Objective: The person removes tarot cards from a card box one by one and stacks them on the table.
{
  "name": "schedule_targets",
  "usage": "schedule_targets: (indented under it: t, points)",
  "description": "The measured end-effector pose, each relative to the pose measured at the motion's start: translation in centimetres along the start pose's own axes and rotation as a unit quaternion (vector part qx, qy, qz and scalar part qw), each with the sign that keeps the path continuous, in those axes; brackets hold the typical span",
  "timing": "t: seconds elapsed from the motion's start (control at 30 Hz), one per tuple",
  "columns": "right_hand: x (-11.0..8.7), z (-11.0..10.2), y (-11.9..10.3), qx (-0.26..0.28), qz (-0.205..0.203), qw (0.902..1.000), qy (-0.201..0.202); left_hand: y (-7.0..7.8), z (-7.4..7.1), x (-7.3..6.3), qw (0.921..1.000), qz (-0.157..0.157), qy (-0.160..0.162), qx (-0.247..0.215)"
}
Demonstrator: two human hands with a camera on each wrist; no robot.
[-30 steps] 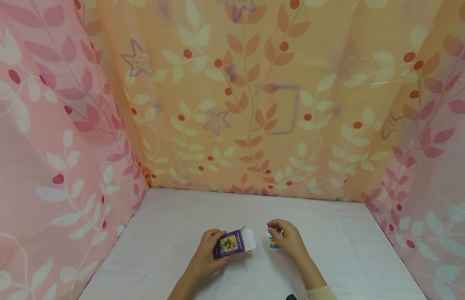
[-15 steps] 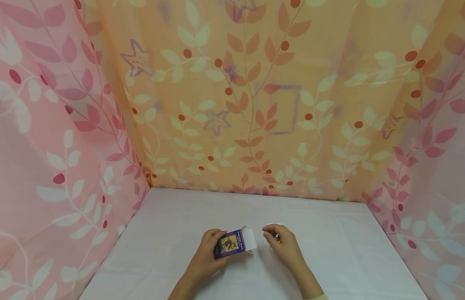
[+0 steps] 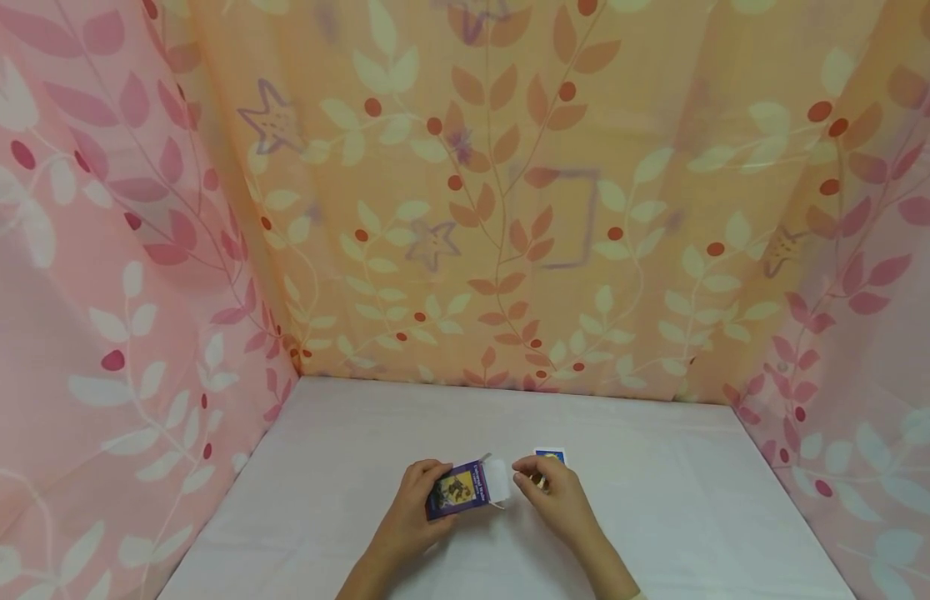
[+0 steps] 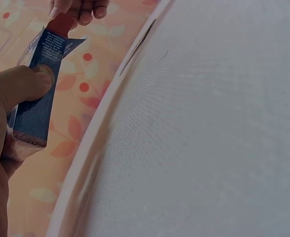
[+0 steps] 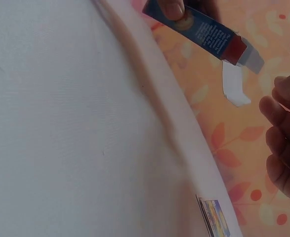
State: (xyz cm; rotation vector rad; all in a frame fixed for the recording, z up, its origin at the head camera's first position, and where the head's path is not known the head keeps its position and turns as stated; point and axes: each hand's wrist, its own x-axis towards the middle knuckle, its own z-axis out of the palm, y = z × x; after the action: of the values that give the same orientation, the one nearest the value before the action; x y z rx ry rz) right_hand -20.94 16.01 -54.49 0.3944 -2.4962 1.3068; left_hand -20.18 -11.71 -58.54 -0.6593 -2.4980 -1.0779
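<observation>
Inside the clamped left hand (image 3: 416, 510), a purple box (image 3: 457, 490), flap (image 3: 500, 478) near the loosely curled right hand (image 3: 561, 500).

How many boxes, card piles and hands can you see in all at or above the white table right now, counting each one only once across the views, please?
Box: 1
Card pile: 1
Hands: 2 (left hand, right hand)
Total: 4
</observation>
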Motion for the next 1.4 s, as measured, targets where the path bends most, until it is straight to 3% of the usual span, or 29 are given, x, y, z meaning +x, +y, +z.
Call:
schedule_targets:
  t: [0.57, 0.83, 1.23, 1.4]
  points:
    - [-0.3, 1.6, -0.2, -0.011, 0.015, 0.9977, -0.065, 0.0, 0.1, -0.2, 0.9999, 0.013, 0.003, 0.002]
    - [-0.4, 2.0, 0.1, -0.019, 0.01, 0.997, -0.074, 0.0, 0.2, -0.1, 0.9996, 0.028, 0.003, 0.005]
    - [-0.6, 2.5, 0.3, -0.018, 0.016, 0.996, -0.086, 0.7, -0.2, 0.0, 0.9996, -0.01, -0.023, -0.012]
    - [-0.6, 2.8, 0.2, -0.017, 0.022, 0.9959, -0.086, 0.6, -0.2, 0.0, 0.9999, 0.003, -0.015, -0.005]
